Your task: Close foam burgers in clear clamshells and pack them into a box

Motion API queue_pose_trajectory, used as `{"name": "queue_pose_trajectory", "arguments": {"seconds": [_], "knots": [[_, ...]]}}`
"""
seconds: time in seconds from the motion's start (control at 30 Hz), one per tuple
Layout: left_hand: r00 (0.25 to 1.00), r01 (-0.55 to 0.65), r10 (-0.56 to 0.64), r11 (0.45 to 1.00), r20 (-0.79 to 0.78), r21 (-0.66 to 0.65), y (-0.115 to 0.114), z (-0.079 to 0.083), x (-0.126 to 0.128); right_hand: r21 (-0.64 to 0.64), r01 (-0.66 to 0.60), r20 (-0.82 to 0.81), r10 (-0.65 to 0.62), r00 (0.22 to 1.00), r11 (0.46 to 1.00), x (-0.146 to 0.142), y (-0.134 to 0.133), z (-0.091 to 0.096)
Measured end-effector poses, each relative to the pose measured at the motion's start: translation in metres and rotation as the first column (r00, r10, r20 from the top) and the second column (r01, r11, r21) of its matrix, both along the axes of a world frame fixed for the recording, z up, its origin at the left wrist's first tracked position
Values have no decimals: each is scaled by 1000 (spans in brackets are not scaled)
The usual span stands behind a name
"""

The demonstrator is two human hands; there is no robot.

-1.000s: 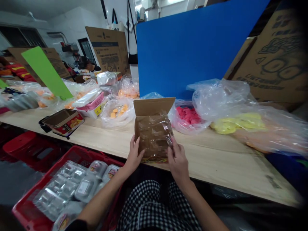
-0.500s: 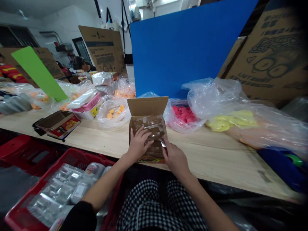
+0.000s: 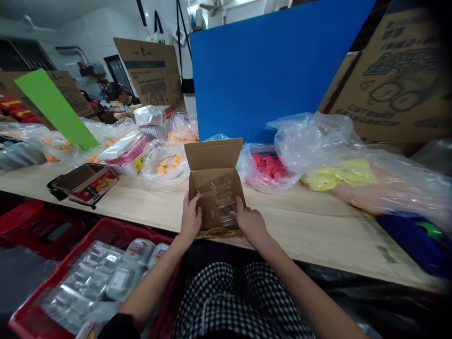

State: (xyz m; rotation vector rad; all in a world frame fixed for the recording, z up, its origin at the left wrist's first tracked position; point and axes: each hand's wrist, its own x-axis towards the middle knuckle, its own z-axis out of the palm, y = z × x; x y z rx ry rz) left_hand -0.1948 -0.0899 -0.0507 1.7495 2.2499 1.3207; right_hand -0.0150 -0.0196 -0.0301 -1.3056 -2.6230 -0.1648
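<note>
An open cardboard box [image 3: 213,149] stands on the worktop in front of me, its lid flap raised at the back. Inside it lie clear plastic trays [image 3: 223,200], tilted and overlapping. My left hand [image 3: 191,219] is closed on the box's left wall, fingers outside and thumb over the rim. At the right wall, my right hand [image 3: 250,223] holds the rim, with a digit reaching inside close to the trays. Whether it touches them I cannot tell.
Bags of orange pieces [image 3: 169,164], red pieces [image 3: 270,167] and yellow pieces [image 3: 339,174] line the wooden worktop [image 3: 310,226]. A black-rimmed container [image 3: 83,182] sits left. Below is a red crate [image 3: 33,296] of clear packs. A blue panel [image 3: 271,75] stands behind.
My left hand has moved from above the trays to the box's left wall. My right hand stays near the right rim. The trays now show more fully, lying lower in the box.
</note>
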Motion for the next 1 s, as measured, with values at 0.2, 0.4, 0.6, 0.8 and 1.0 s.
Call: {"name": "queue_pose_trajectory", "arguments": {"seconds": [0.2,0.4,0.6,0.8,1.0], "knots": [[896,-13,-34,994,-442,-104,0,24,30,-42,-7,74,10,997,999,4,2,-12],[665,395,-522,853,-534,-341,72,28,44,-70,-53,146,63,987,996,8,4,-6],[581,438,-621,783,-526,-441,115,5,35,-205,-224,83,245,966,953,34,3,2],[560,361,-544,839,-625,-407,110,-13,43,-279,-286,174,341,924,917,39,6,4],[550,346,-580,813,-601,-468,112,-21,47,-259,-298,194,352,916,919,34,0,7]]}}
